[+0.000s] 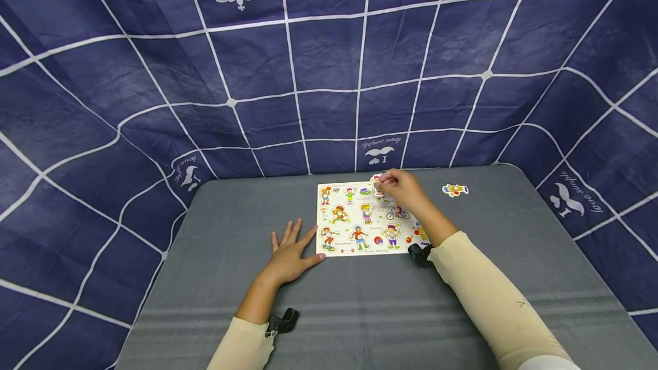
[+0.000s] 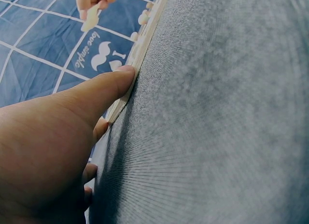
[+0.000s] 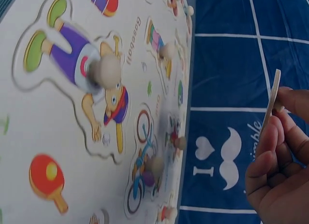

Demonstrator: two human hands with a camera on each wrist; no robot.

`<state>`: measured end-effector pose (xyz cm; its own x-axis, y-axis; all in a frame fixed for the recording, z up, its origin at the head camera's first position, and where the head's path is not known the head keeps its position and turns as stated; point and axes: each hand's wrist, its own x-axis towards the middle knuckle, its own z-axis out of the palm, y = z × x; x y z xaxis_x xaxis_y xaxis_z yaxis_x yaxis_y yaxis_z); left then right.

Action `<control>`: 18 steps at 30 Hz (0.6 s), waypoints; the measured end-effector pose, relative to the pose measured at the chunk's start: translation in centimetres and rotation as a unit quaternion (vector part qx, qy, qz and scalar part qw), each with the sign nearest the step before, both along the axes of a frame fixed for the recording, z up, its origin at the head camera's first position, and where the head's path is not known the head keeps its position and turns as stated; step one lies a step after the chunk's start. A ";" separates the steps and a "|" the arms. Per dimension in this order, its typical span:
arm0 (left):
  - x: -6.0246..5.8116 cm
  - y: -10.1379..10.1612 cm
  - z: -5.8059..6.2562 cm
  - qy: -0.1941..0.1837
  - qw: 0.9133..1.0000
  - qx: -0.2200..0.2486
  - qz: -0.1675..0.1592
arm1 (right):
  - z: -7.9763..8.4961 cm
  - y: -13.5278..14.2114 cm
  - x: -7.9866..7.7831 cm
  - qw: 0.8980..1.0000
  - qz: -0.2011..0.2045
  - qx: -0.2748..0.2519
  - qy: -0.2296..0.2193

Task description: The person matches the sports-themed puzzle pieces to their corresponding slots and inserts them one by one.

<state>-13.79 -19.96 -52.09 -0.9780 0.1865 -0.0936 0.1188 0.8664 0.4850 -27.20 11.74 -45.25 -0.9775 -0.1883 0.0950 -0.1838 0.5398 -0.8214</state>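
A wooden peg puzzle board (image 1: pixel 352 218) printed with sports figures lies on the grey table. My right hand (image 1: pixel 403 187) is over the board's far right part. Its thumb and fingers pinch a thin puzzle piece (image 3: pixel 271 101) by its small knob, raised off the board. The piece's picture is mostly hidden by the fingers. At the board's near left corner, my left hand (image 1: pixel 289 258) rests on the table with fingers spread. Its thumb (image 2: pixel 118 79) and index finger touch the board's edge. Figures such as the baseball player (image 3: pixel 75 60) sit in their slots, each with a round knob.
A loose puzzle piece (image 1: pixel 455 189) lies on the table (image 1: pixel 360 307) to the right of the board. Dark blue cloth (image 1: pixel 329 61) with white grid lines hangs behind the table and at both sides.
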 end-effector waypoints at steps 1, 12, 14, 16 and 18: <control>0.0 0.0 0.0 -0.001 1.000 0.000 0.000 | -0.1 -0.2 0.0 1.000 0.000 0.002 -0.001; 0.0 -0.1 -0.2 -0.004 1.000 -0.001 0.001 | -0.9 -2.3 -0.5 1.000 0.015 0.012 -0.015; 0.0 -0.1 -0.2 -0.005 1.000 -0.001 0.001 | -1.1 -2.7 -0.6 1.000 0.017 0.009 -0.015; 0.0 -0.1 -0.1 -0.005 1.000 -0.001 0.002 | -1.3 -3.1 -0.8 1.000 0.019 0.007 -0.015; 0.0 0.0 -0.1 -0.005 1.000 0.000 0.002 | -1.4 -3.6 -0.9 1.000 0.020 0.004 -0.018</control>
<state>-13.82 -19.98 -52.16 -0.9776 0.1830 -0.1036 0.1107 0.8669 0.4860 -28.12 8.18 -46.68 -0.9718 -0.2282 0.0593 -0.1768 0.5388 -0.8236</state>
